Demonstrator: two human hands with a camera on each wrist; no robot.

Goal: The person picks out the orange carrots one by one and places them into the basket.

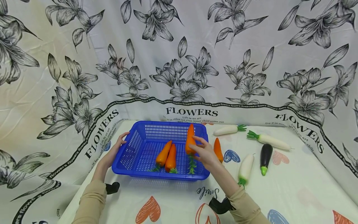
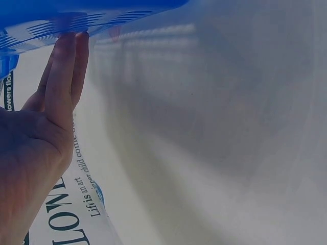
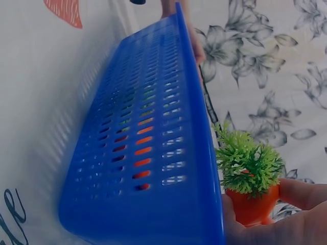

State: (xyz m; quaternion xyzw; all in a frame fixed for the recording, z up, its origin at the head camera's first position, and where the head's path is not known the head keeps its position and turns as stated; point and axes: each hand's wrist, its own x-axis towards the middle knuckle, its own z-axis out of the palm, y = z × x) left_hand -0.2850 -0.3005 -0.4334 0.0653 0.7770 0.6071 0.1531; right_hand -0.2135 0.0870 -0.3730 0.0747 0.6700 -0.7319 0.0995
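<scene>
My right hand (image 1: 205, 152) pinches an orange carrot (image 1: 190, 140) over the right side of a blue plastic basket (image 1: 137, 172). The carrot stands nearly upright, its green leafy top (image 3: 248, 163) pointing down in the head view. Two more carrots (image 1: 163, 154) lie side by side inside the basket. Against the basket's left side rests my left hand (image 1: 116, 147). The left wrist view shows its straight fingers (image 2: 61, 81) touching the wall under the rim; its thumb is not clear there. Another carrot (image 1: 218, 149) lies outside, just right of the basket, partly hidden by my right hand.
On the patterned tablecloth to the right lie a white radish (image 1: 227, 130) at the back, another radish (image 1: 272, 141), a third radish (image 1: 246, 168) nearer, and a dark eggplant (image 1: 266, 157). A flower-print curtain (image 1: 184, 74) stands behind and around the table.
</scene>
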